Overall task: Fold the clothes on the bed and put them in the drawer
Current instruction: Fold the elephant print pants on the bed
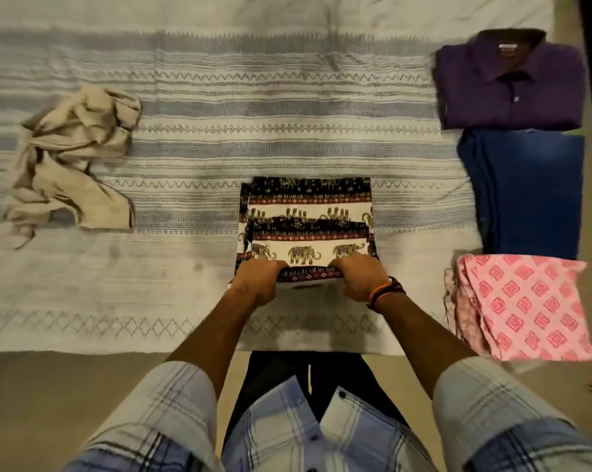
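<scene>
Elephant-print garment (306,229) lies frame centre on the bed (199,137), long axis running away. Left hand (259,279) and right hand (357,277) both grip its near edge, equally close.

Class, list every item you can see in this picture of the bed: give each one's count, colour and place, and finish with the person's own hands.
Striped woven bedspread: one, pale grey and white, covering the bed.
Crumpled beige garment: one, beige, unfolded, far left.
Elephant-print cloth: one, cream, black and red, folded, centre near the front edge.
Folded purple collared shirt: one, purple, top right.
Folded blue jeans: one, blue, right, below the shirt.
Folded pink patterned cloth: one, pink, bottom right.
Left hand: gripping the elephant cloth's near edge.
Right hand: gripping the same edge; orange and black wristbands.
</scene>
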Demonstrator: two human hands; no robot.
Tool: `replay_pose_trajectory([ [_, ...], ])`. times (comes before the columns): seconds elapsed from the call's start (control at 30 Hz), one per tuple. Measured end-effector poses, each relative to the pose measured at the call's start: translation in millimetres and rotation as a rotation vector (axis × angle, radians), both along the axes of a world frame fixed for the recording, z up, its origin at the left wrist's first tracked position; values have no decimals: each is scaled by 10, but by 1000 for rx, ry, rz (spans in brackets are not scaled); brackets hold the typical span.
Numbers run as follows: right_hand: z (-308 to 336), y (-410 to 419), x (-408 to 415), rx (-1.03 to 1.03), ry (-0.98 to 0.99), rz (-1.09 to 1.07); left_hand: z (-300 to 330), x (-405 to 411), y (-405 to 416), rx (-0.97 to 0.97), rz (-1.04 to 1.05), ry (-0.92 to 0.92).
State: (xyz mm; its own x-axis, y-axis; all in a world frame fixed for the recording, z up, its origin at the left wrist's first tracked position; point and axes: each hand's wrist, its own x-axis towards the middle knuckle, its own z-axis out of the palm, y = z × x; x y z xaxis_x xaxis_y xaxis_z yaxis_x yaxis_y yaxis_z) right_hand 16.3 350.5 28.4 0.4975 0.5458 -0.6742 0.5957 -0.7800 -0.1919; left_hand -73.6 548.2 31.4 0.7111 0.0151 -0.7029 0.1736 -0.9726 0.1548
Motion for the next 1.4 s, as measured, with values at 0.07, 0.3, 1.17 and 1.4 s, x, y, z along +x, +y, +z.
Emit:
replay_pose_trajectory([
  [0.07, 77, -7, -15, 1, 27, -13, 63, -24, -17, -8, 16, 3],
  [0.3, 171, 107, 427, 10, 51, -112, 191, 391, 164, 38, 109, -72],
  [1.17, -706, 320, 956, 42, -27, -675, -757, 834, 482, 65, 671, -206],
  [1.4, -1112, 228, 1169, 83, -4, -1142, -1161, 868, 721, -194, 1326, -134],
])
